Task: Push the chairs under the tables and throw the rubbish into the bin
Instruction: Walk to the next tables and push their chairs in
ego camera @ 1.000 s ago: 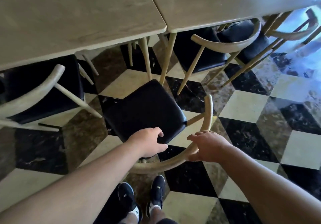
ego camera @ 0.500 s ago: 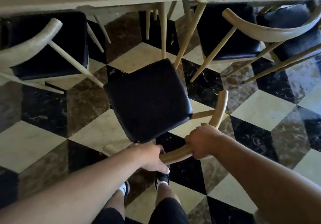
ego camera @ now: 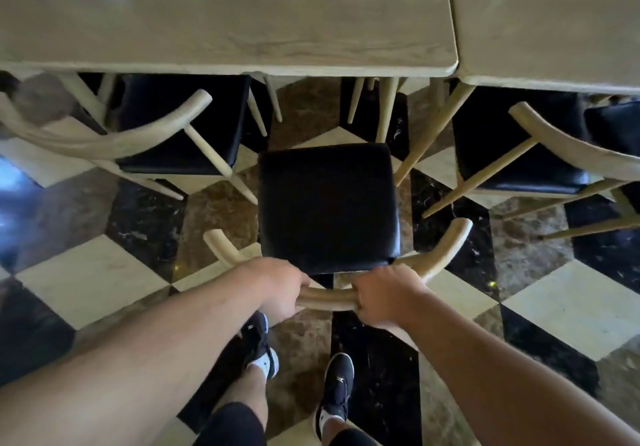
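The left hand (ego camera: 280, 293) and right hand (ego camera: 382, 298) are closed around the curved backrest (ego camera: 327, 298) of the chair (ego camera: 327, 206), one on either side of its middle, presumably so that a push runs straight rather than swinging the seat. The chair is set at 12 o'clock from the hands, squared to the table (ego camera: 225, 23), its seat wholly outside the edge. At 10 and 2 o'clock, neighbouring chairs (ego camera: 180, 123) are seen partly tucked under, which leaves a gap between them.

The floor (ego camera: 104, 272) has black, cream and brown marble tiles. Two black shoes (ego camera: 337, 381) stand on it.
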